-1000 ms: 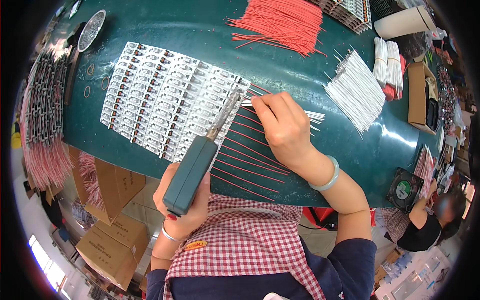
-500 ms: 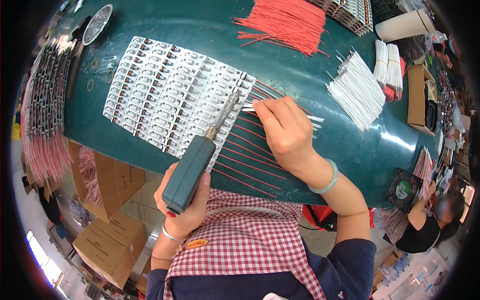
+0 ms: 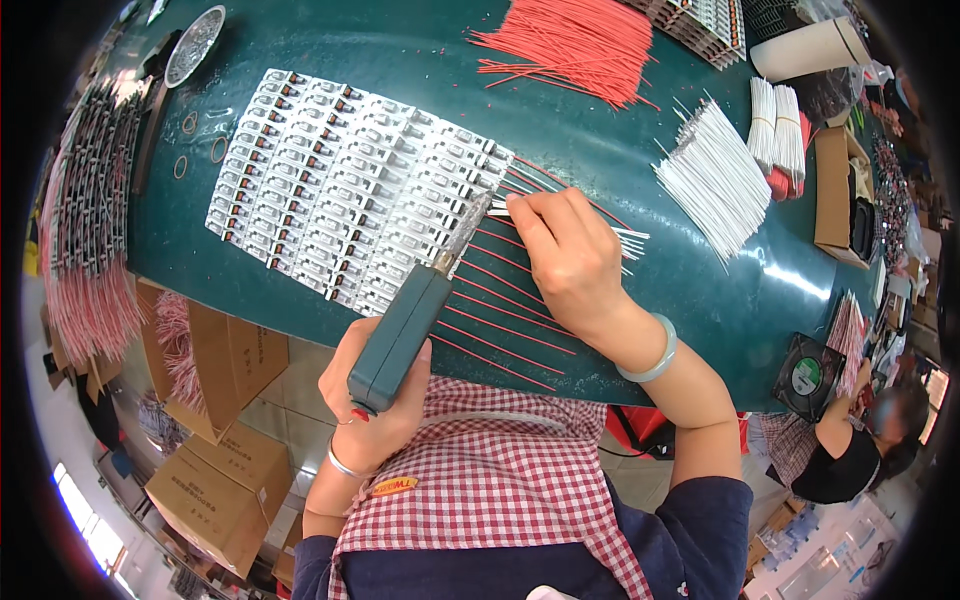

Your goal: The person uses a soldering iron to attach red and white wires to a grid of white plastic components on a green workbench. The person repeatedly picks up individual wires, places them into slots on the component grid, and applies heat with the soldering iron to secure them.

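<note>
Tool (image 3: 402, 338) and white wires (image 3: 497, 204) at the right edge of the panel (image 3: 360, 190)

At the far left, a dense row of dark strips (image 3: 92, 200) trailing pinkish wires stands beside the green table (image 3: 400, 55). Near it are an open cardboard box (image 3: 240, 375), with more pinkish wires inside, and a closed carton (image 3: 215, 500). A silvery dish (image 3: 194, 47) and some thin rubber bands (image 3: 181, 167) lie on the table's left part.

The panel, white with rows of small parts, lies at a slant left of the table's middle. The left hand (image 3: 375, 400) is closed around the green body of the tool, below the panel's lower right corner; the metal tip (image 3: 465, 228) runs up along the panel's right edge. Whether it touches the panel cannot be told.

Red wires (image 3: 505, 295) spread rightward from that edge, some passing under the right hand (image 3: 575, 260). This hand pinches the white wires between thumb and fingers, their ends just beside the tip.

Above lies a heap of red wires (image 3: 570, 50); then, rightward, come a stack of panels (image 3: 690, 25), a pile of white wires (image 3: 715, 180), banded white bundles (image 3: 773, 125), a black fan (image 3: 808, 378), a pale cylinder (image 3: 810, 47) and a box holding black items (image 3: 840, 190). Another person (image 3: 850, 440) sits at the far right.
</note>
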Available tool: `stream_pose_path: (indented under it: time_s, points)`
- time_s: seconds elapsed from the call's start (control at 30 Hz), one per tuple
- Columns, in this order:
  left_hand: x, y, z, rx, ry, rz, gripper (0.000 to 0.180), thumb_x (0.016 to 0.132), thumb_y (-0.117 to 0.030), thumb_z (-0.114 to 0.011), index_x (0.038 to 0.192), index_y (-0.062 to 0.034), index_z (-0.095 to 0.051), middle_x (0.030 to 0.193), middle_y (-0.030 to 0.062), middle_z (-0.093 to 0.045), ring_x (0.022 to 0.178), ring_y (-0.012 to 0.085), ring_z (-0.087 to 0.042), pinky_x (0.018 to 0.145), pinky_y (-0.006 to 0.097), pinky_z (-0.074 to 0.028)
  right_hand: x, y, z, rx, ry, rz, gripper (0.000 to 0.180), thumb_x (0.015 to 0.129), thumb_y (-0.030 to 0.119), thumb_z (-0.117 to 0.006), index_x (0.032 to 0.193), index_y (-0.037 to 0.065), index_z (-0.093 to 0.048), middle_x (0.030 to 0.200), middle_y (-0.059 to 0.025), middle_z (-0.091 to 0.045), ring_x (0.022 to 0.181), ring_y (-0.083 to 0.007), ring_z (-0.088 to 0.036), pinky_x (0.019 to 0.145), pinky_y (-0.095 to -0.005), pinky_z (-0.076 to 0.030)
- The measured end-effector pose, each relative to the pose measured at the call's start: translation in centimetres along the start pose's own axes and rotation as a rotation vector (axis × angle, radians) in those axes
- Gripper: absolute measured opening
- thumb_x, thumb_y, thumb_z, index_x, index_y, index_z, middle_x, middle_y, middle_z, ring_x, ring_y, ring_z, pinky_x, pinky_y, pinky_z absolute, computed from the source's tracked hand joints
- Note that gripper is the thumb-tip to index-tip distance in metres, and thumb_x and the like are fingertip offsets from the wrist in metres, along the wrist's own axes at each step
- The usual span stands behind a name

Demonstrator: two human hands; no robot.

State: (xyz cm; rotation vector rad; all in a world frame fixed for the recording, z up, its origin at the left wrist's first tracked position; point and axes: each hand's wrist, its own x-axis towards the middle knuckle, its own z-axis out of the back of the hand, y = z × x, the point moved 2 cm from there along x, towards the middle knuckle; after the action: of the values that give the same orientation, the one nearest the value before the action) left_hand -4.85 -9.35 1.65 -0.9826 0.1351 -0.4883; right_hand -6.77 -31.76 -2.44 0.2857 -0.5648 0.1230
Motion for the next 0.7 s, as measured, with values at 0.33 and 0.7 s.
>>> stream_pose_path:
  time_s: [0.33,0.7]
  points:
    - [-0.2,-0.2,0.2,0.025,-0.040,-0.007,0.018,0.075,0.003,-0.074,0.090,0.0056,-0.065,0.086,0.0132,-0.065,0.068,0.0196,-0.065,0.063,0.027,-0.051,0.0,0.1,0.0,0.005,-0.001,-0.014,0.027,0.068,0.001,-0.065,0.094,-0.005,-0.067,0.083,-0.0087,-0.059,0.073,-0.0218,-0.058,0.057,-0.0306,-0.050]
    - [-1.9,0.4,0.9,-0.029,-0.069,0.058,0.023,0.076,0.001,-0.073,0.098,0.0067,-0.068,0.093,0.0171,-0.068,0.073,0.0232,-0.068,0.064,0.028,-0.052,0.0,0.1,-0.1,-0.009,-0.001,-0.005,0.025,0.069,0.003,-0.065,0.093,-0.005,-0.066,0.082,-0.0086,-0.057,0.075,-0.0214,-0.057,0.059,-0.0304,-0.050]
